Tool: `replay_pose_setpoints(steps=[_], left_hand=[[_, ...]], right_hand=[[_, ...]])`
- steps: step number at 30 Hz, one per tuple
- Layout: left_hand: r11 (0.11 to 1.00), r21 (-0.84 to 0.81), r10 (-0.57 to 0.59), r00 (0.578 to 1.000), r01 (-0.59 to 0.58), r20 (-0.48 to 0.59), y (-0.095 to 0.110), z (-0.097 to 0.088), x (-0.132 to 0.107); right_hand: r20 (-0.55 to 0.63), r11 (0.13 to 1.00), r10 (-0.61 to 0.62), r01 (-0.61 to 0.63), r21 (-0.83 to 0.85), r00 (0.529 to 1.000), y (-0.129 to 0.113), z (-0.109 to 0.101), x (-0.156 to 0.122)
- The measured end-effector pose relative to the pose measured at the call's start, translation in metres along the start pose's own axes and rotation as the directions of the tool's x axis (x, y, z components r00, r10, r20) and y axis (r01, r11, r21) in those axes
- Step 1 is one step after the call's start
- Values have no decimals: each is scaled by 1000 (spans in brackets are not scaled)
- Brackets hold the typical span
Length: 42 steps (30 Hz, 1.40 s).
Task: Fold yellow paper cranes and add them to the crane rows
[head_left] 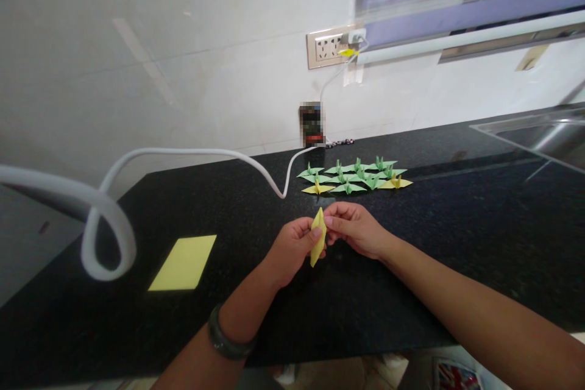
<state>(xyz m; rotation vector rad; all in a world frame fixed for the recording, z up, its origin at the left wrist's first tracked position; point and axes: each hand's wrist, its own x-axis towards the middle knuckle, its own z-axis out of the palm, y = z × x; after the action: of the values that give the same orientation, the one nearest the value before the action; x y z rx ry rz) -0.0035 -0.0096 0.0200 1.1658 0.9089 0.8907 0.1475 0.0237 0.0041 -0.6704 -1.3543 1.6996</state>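
Note:
Between my two hands, above the black countertop, is a folded piece of yellow paper point(318, 244), long and narrow with a pointed lower end. My left hand point(292, 248) grips it from the left, thumb lying across its face. The fingers of my right hand point(354, 228) pinch its upper right edge. Just beyond my hands stand several folded paper cranes in rows, mostly green cranes point(348, 187), with a yellow crane point(319, 188) at the front left and another yellow crane point(397, 183) at the front right. A flat yellow paper sheet point(183, 263) lies to the left.
A thick white cable point(219, 151) loops over the left of the black countertop point(256, 329). A blurred-out dark device point(311, 124) leans on the wall below a socket panel point(325, 47) with a white plug. At far right is a metal sink point(543, 134).

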Motion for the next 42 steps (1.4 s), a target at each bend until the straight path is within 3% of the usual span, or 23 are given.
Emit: replay_pose_setpoints(steps=[5, 8, 16, 21, 27, 35, 42], left_hand=[[998, 64, 17, 997, -12, -74, -2, 1, 1], [995, 100, 22, 994, -11, -109, -1, 3, 2], [987, 147, 78, 991, -61, -112, 0, 4, 1], [980, 194, 74, 987, -45, -144, 1, 3, 0], [975, 223, 46, 981, -3, -189, -1, 2, 1], [992, 125, 34, 977, -8, -211, -5, 1, 2], [989, 113, 128, 946, -98, -299, -3, 5, 0]], right_hand=[[-119, 958, -108, 71, -279, 987, -1, 0, 0], [-145, 935, -117, 59, -350, 983, 1, 2, 0], [-148, 972, -40, 4, -235, 988, -2, 11, -3], [-64, 985, -15, 3, -174, 998, -2, 9, -2], [-67, 987, -8, -2, -160, 998, -1, 9, -1], [-91, 978, -94, 75, -194, 991, -4, 8, -3], [-153, 978, -141, 114, -175, 978, -1, 11, -3]])
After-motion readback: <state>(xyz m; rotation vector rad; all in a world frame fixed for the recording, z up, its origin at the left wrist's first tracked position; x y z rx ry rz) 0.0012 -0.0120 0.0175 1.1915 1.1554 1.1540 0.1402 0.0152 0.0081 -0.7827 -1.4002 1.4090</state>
